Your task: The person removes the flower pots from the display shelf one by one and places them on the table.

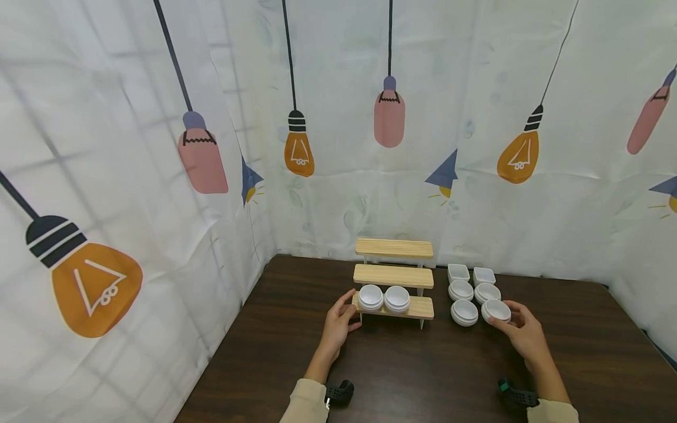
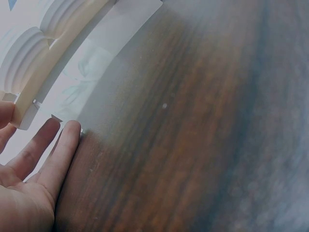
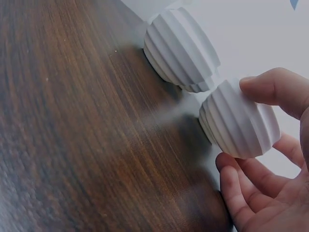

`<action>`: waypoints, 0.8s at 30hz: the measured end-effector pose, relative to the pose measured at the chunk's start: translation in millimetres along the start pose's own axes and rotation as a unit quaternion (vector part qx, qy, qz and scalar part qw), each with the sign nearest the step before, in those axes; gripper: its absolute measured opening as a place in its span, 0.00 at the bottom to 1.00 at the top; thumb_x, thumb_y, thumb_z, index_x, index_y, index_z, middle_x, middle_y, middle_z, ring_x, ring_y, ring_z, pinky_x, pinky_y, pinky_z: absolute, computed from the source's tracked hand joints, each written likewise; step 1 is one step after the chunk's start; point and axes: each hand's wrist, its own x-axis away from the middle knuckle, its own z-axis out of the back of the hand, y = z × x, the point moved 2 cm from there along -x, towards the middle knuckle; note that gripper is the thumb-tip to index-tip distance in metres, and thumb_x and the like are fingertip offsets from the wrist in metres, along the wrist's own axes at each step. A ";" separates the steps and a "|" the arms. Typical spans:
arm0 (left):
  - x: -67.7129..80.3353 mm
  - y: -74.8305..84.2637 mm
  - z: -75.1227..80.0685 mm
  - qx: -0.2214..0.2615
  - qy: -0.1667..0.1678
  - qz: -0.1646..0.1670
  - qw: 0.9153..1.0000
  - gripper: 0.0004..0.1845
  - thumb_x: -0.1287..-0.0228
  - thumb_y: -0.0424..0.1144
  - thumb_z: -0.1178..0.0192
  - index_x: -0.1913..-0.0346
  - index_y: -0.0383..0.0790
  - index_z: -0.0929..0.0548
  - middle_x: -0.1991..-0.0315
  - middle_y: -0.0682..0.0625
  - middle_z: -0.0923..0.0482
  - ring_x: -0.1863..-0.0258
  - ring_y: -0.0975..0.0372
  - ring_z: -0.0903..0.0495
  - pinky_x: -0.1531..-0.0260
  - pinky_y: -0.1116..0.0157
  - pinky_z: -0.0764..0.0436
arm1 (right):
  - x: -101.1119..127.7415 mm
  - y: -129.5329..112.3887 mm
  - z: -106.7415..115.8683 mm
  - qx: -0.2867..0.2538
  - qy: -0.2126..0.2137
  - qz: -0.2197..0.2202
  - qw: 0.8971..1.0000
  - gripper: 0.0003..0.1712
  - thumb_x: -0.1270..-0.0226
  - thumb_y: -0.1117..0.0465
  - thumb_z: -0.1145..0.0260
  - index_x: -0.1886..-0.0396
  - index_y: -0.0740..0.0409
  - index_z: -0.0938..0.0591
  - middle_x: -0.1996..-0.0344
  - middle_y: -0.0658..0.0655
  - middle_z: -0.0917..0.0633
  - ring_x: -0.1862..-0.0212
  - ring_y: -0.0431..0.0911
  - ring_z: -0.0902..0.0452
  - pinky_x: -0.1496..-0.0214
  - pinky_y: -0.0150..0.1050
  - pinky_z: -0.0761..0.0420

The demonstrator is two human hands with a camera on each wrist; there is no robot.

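A three-tier wooden shelf (image 1: 394, 275) stands at the middle of the dark table (image 1: 423, 376). Two white ribbed bowls (image 1: 384, 298) sit on its lowest board. My left hand (image 1: 351, 317) is at that board's left end (image 2: 25, 112), thumb against the board, with straight fingers (image 2: 58, 150) lying beside the shelf's foot. My right hand (image 1: 502, 315) grips a white ribbed bowl (image 1: 496, 309) at the front right of a group of bowls. In the right wrist view the thumb lies over this bowl (image 3: 241, 121) and the fingers (image 3: 241, 188) curl under it.
Right of the shelf stand more white dishes: a round stack (image 1: 464, 312) beside the held bowl (image 3: 181, 48), two round stacks (image 1: 473, 291) behind, and two square ones (image 1: 471, 274) at the back. A curtain printed with light bulbs (image 1: 338, 176) closes the table's back and left.
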 end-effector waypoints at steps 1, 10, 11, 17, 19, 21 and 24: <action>0.0 -0.1 0.1 0.000 0.001 0.002 1.000 0.25 0.19 0.37 0.51 0.23 0.40 0.33 0.46 0.37 0.21 0.46 0.48 0.20 0.51 0.52 0.12 | -0.1 0.2 0.0 0.000 -0.001 0.001 1.000 0.42 0.33 0.48 0.27 0.28 0.62 0.33 0.42 0.69 0.23 0.62 0.28 0.28 0.62 0.29 0.25; -1.1 -2.2 0.4 -0.002 0.004 0.011 1.000 0.25 0.20 0.36 0.50 0.24 0.42 0.32 0.47 0.39 0.21 0.48 0.53 0.20 0.52 0.55 0.11 | 0.1 1.5 -0.4 0.008 -0.011 0.001 1.000 0.42 0.33 0.48 0.27 0.28 0.62 0.33 0.40 0.71 0.24 0.61 0.27 0.29 0.62 0.28 0.24; -1.2 -2.3 0.5 -0.002 0.004 0.011 1.000 0.25 0.20 0.36 0.50 0.24 0.42 0.32 0.47 0.39 0.21 0.48 0.52 0.20 0.52 0.55 0.11 | -0.1 1.6 -0.2 0.009 -0.014 0.000 1.000 0.42 0.33 0.47 0.27 0.28 0.62 0.34 0.39 0.72 0.24 0.61 0.27 0.29 0.61 0.28 0.24; -1.0 -1.1 0.2 -0.002 0.004 0.010 1.000 0.25 0.19 0.36 0.51 0.24 0.42 0.32 0.47 0.39 0.21 0.46 0.51 0.19 0.50 0.54 0.12 | -0.7 2.7 0.0 0.015 -0.028 0.003 0.999 0.43 0.33 0.47 0.27 0.27 0.63 0.34 0.38 0.73 0.25 0.60 0.25 0.30 0.61 0.28 0.23; -0.9 -0.6 -0.1 -0.003 0.003 0.006 1.000 0.25 0.19 0.36 0.51 0.24 0.41 0.32 0.47 0.39 0.21 0.47 0.51 0.19 0.50 0.53 0.12 | -0.5 3.0 -0.3 0.017 -0.029 0.007 0.999 0.43 0.33 0.47 0.27 0.28 0.63 0.33 0.38 0.73 0.24 0.60 0.24 0.30 0.60 0.28 0.23; -1.1 -0.8 -0.1 -0.003 0.003 0.005 1.000 0.25 0.19 0.37 0.51 0.24 0.41 0.32 0.47 0.39 0.21 0.47 0.51 0.19 0.50 0.53 0.12 | -0.3 3.0 -0.6 0.022 -0.031 0.012 0.999 0.42 0.33 0.48 0.27 0.29 0.63 0.33 0.38 0.74 0.24 0.60 0.24 0.30 0.60 0.28 0.23; -0.9 -1.6 -0.4 -0.005 0.002 0.000 1.000 0.25 0.19 0.37 0.51 0.24 0.39 0.33 0.47 0.39 0.21 0.48 0.51 0.19 0.51 0.53 0.12 | 0.0 3.0 -1.0 0.031 -0.034 0.018 0.999 0.42 0.33 0.47 0.27 0.29 0.64 0.32 0.38 0.75 0.24 0.60 0.24 0.31 0.60 0.28 0.23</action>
